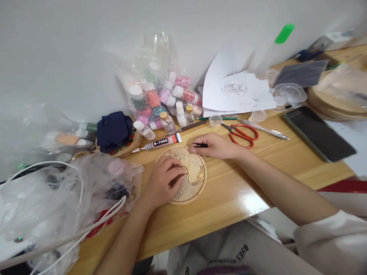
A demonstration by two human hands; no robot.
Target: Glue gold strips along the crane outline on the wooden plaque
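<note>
A round wooden disc (197,168) with a fine line drawing lies flat on the table, and gold-coloured lines (198,176) curve along its right part. My left hand (166,179) rests over the disc's left side, fingers bent and fingertips together near its middle. Whatever those fingertips pinch is too small to make out. At the disc's upper right edge, my right hand (213,146) is closed on dark tweezers (200,145), their tips pointing left. Just behind the disc lies a B-7000 glue tube (160,143) with its nozzle to the left.
Red-handled pliers (243,133), a pen (265,130) and a phone (319,133) lie on the right. Behind are small bottles (168,123), a bag of coloured beads (153,91) and drawn paper (237,91). Plastic bags (43,202) and a white cable (106,218) crowd the left.
</note>
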